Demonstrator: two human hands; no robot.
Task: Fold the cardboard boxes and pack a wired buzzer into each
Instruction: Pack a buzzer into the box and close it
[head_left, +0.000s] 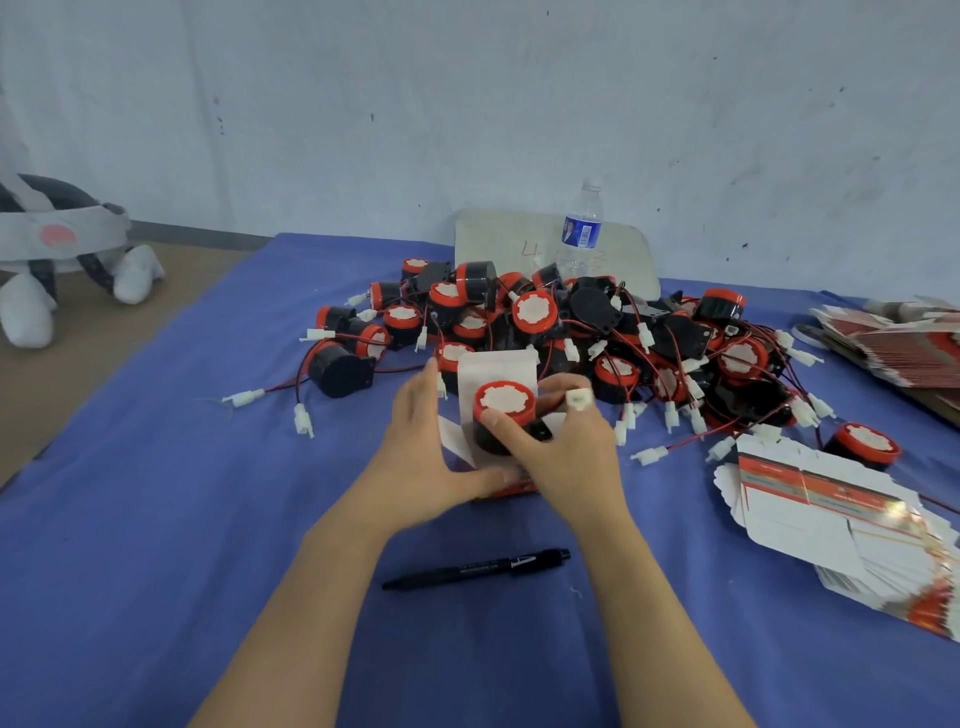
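wired buzzer (503, 410), black body w/ red cap and white ctr, sits at the open mouth of the cardboard box (496, 364), table ctr, just in front of the buzzer pile (597, 332). how far it is inside: cannot tell. right hand (563, 452) grips the buzzer: thumb on the cap edge, fingers behind, a white connector (577, 399) btwn the fingertips. left hand (423, 457) clasps the box from its left side, thumb along the lower front edge. box top flap stands upright behind the buzzer. hands are close together at the box. flat box blanks (831, 525) lie fanned at right; a second stack (893, 338) at far right. black pen (478, 569) lies on the blue cloth (156, 519) btwn the forearms. water bottle (583, 228) stands behind the pile.
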